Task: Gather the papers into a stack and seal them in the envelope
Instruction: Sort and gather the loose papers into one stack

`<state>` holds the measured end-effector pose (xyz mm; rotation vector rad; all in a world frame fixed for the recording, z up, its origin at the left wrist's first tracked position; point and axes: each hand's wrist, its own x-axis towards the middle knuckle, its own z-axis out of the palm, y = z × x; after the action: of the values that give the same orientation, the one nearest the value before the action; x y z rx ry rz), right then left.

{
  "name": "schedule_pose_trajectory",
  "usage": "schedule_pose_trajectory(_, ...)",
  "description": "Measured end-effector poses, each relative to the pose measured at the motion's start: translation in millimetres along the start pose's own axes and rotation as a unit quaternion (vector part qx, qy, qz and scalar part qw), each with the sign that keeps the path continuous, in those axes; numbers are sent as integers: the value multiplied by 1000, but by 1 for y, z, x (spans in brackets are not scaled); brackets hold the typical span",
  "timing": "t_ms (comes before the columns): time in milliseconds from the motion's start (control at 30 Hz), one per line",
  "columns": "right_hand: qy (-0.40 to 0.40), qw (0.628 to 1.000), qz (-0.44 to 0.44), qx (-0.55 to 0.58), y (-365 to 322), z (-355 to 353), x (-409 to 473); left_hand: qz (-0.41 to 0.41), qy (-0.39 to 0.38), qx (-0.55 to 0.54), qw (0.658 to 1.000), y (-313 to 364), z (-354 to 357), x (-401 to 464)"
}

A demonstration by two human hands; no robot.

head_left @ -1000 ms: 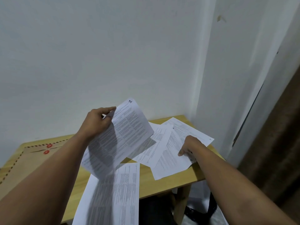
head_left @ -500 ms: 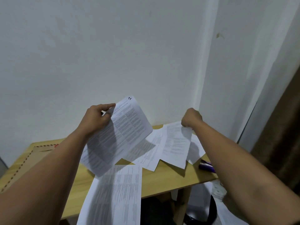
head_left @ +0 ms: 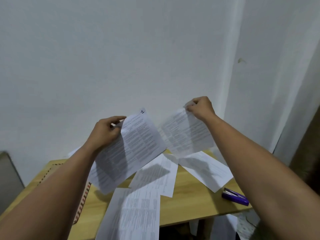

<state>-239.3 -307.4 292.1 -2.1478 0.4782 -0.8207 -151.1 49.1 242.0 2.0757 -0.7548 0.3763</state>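
Note:
My left hand [head_left: 105, 130] grips the top left edge of a printed sheet [head_left: 131, 149] held up above the table. My right hand [head_left: 200, 108] pinches the top corner of a second printed sheet [head_left: 187, 134], which hangs in the air to the right of the first. Three more printed sheets lie on the wooden table [head_left: 187, 205]: one in the middle [head_left: 157, 175], one at the right [head_left: 207, 170], one hanging over the front edge [head_left: 136, 215]. A brown envelope [head_left: 83, 200] with a red-striped border lies at the left, mostly hidden by my left arm.
A purple stapler [head_left: 235, 196] rests near the table's right front corner. White walls meet in a corner right behind the table. A grey object [head_left: 8, 177] stands at the far left. More paper lies on the floor under the table's right side.
My right hand took a sheet from the right of the table and lifted it up and toward the left-hand sheet. The purple stapler came into view. My left hand kept its sheet raised.

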Motion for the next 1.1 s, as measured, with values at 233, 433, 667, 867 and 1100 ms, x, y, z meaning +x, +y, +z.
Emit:
schedule_pose_trajectory(233, -127, 977, -35, 170, -19, 37, -16, 9, -30, -25, 999, 13, 1, -4)
schedule_pose_trajectory(433, -242, 941, 65, 229, -30, 63, -42, 27, -61, -32, 997, 18, 8, -5)
schedule_pose_trajectory(667, -345, 881, 90, 312, -30, 74, -53, 18, -104, -35, 994, 19, 9, -9)
schedule_pose_trajectory(867, -365, 856, 119, 345, -36, 74, -57, 0, -124, -19, 992, 14, 14, -7)
schedule_pose_trajectory(1100, -369, 858, 109, 340, -38, 71, -60, -24, -110, 15, 994, 11, 19, -1)
